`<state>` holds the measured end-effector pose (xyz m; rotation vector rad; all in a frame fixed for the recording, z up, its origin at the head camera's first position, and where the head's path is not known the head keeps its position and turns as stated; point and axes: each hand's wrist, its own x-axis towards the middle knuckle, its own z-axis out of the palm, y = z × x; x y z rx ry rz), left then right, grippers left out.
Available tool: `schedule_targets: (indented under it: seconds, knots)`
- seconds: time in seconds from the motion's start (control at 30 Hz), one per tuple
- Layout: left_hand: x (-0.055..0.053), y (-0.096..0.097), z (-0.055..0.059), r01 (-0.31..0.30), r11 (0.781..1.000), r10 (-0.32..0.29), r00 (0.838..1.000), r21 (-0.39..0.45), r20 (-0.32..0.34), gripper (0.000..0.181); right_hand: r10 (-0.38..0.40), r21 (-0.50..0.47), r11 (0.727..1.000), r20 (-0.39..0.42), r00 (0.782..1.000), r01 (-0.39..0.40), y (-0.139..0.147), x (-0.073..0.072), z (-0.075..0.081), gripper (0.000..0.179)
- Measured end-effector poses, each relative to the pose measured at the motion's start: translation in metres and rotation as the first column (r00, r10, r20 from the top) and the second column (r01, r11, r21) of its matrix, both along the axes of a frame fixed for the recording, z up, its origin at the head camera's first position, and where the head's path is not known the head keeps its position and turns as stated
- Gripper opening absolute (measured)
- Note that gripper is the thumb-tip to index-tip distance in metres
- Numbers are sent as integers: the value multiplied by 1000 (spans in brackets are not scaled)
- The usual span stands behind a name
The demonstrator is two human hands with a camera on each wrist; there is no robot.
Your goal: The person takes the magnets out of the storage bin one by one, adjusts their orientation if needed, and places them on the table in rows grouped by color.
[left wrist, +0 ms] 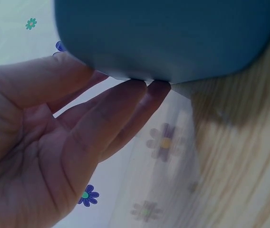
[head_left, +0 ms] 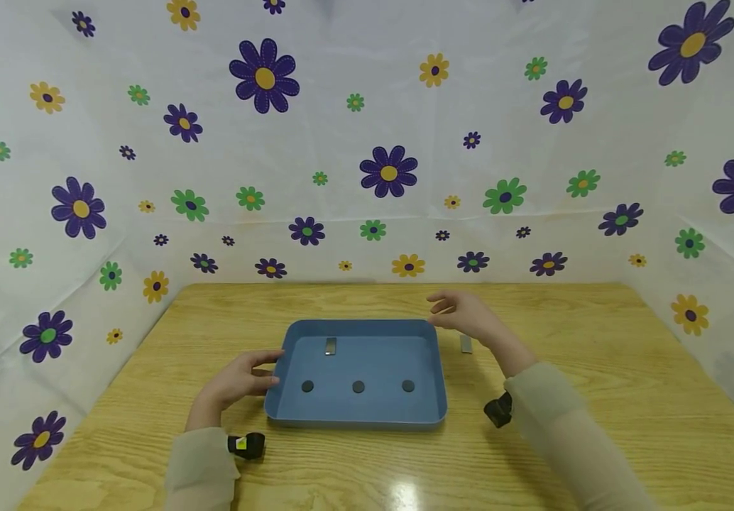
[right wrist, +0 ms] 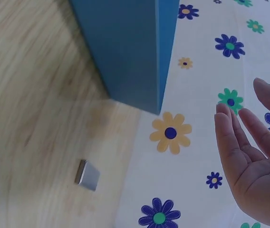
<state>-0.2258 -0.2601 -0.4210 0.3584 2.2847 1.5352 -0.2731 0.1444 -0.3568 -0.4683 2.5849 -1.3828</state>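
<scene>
A blue rectangular tray (head_left: 367, 426) sits on the wooden table. Inside it are three dark round discs, one of them a disc (head_left: 358, 387) in the middle of the front row, and a small silver rectangular piece (head_left: 331, 346) near the back left. My left hand (head_left: 239, 382) is at the tray's left side, its extended fingertips (left wrist: 159, 88) right at the outer wall. Above the tray's back right corner, my right hand (head_left: 466, 314) hovers with relaxed fingers and holds nothing. Another silver rectangular piece (right wrist: 88, 175) lies on the table to the right of the tray, below the right hand.
The wooden tabletop (head_left: 571, 355) extends around the tray on all sides. A white cloth (head_left: 341, 128) printed with flowers hangs behind and at both sides of the table. Each wrist wears a small black camera, such as the right one (head_left: 499, 409).
</scene>
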Motion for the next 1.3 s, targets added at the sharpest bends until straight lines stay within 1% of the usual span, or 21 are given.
schedule_targets:
  seconds: [0.27, 0.43, 0.67, 0.83, 0.97, 1.1, 1.3]
  knots:
    - [0, -1, 0, 1, 1000, -1, 1000, -4, -1, 59, 38, 4, 999, -20, 999, -38, -17, -5, 12, 44]
    - [0, -1, 0, 0, 1000, 0, 1000, -6, -4, 58, 49, 7, 999, -34, 998, -48, -29, -8, 20, 44]
    - [0, -2, 0, -7, 1000, 7, 1000, -17, -7, 58, 83, -46, 995, -13, 996, -84, -48, -13, 28, 42]
    - [0, 0, 0, -6, 1000, 6, 1000, -13, -5, 57, 95, -52, 994, -11, 995, -95, -62, -17, 32, 41]
    - [-1, 0, -1, 3, 1000, -3, 1000, -6, -4, 57, 108, -47, 993, -16, 994, -108, -72, -22, 29, 41]
    - [-1, 0, -2, -5, 1000, 5, 1000, -9, 0, 56, 131, -40, 990, -25, 991, -132, -83, -27, 24, 41]
    - [-2, -2, -2, -17, 1000, 17, 1000, -14, 3, 56, 145, -53, 988, -35, 989, -147, -98, -35, 12, 39]
